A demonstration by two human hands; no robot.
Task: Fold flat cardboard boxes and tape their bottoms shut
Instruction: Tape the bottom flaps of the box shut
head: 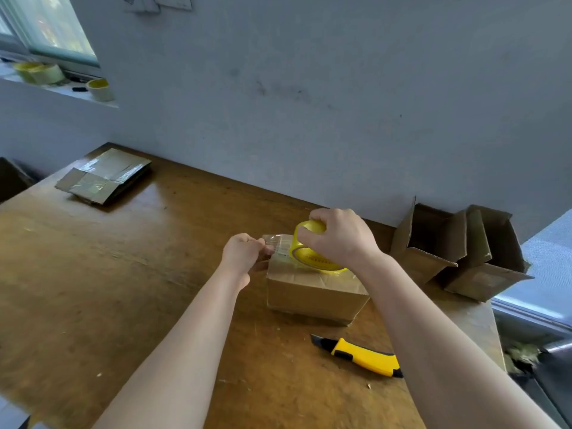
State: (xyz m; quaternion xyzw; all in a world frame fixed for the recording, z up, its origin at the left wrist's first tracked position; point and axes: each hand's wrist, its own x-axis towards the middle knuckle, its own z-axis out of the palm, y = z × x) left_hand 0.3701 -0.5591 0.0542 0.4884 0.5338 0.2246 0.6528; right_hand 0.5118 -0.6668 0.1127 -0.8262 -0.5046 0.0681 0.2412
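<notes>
A small folded cardboard box (312, 294) stands upside down on the wooden table (123, 289), its closed flaps facing up. Over its top my right hand (339, 236) grips a yellow roll of clear tape (309, 246). My left hand (244, 255) pinches the free end of the tape (278, 244), stretched a short way from the roll across the box's left edge. A pile of flat, taped cardboard boxes (103, 178) lies at the table's far left.
A yellow and black utility knife (362, 357) lies on the table just in front of the box. Two open cardboard boxes (458, 252) stand at the far right against the wall. Spare tape rolls (43, 72) sit on the window sill at upper left.
</notes>
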